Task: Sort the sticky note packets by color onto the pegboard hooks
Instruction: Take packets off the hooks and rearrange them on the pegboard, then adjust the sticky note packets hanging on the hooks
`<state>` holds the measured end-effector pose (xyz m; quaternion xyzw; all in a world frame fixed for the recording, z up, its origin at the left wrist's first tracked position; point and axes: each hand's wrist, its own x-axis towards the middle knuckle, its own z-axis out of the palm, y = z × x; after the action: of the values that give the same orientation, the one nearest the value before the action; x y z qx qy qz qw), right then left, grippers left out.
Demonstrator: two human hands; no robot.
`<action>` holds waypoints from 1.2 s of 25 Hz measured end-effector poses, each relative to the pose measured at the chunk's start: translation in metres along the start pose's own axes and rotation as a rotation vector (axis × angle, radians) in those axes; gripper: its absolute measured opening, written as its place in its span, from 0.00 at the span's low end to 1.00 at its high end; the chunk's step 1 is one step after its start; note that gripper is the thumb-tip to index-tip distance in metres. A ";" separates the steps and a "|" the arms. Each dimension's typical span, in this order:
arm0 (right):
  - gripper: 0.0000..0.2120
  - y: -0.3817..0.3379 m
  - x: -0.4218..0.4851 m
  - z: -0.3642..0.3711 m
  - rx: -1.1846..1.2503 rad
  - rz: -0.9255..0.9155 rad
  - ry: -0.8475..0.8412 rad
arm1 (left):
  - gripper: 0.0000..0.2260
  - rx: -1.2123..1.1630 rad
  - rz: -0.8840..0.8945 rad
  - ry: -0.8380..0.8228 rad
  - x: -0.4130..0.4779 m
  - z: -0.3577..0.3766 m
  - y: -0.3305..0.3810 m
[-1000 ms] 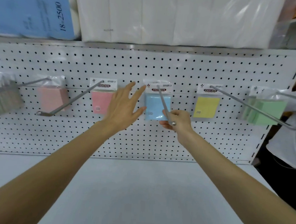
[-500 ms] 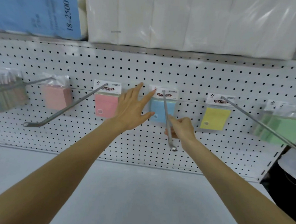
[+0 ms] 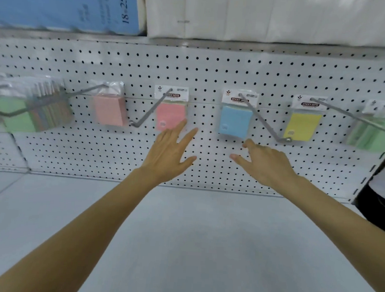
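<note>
pegboard [image 3: 214, 75] holds blue packet [image 3: 234, 121]; both hands [image 3: 167, 154] empty, fingers spread.

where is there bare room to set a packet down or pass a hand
The grey shelf below the pegboard lies bare. A clear strip lies between the blue packet and the pink packet beside it. Far-left packets crowd together.

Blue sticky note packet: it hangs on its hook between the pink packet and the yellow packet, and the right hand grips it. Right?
Not quite. The head view shows the blue packet hanging on its hook between the pink packet and the yellow packet, but the right hand grips nothing: it is open, just below the packet.
</note>
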<state>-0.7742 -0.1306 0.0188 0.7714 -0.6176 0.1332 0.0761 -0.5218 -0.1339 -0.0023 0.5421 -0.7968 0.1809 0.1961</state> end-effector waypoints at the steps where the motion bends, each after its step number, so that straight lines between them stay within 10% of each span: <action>1: 0.30 -0.017 -0.007 -0.005 -0.055 -0.038 0.014 | 0.30 -0.004 -0.005 -0.008 -0.016 -0.008 -0.010; 13: 0.33 -0.322 -0.082 0.017 0.007 -0.190 -0.091 | 0.32 0.104 -0.161 -0.031 -0.276 -0.147 -0.245; 23: 0.36 -0.440 -0.018 0.007 -0.004 -0.306 -0.064 | 0.33 0.143 -0.270 -0.011 -0.319 -0.170 -0.363; 30: 0.39 -0.478 0.050 0.043 0.643 -0.085 -0.243 | 0.33 -0.193 -0.516 0.103 -0.295 -0.147 -0.419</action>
<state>-0.2945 -0.0814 0.0154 0.7912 -0.5159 0.2246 -0.2396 -0.0136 0.0284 0.0052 0.6958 -0.6351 0.0754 0.3267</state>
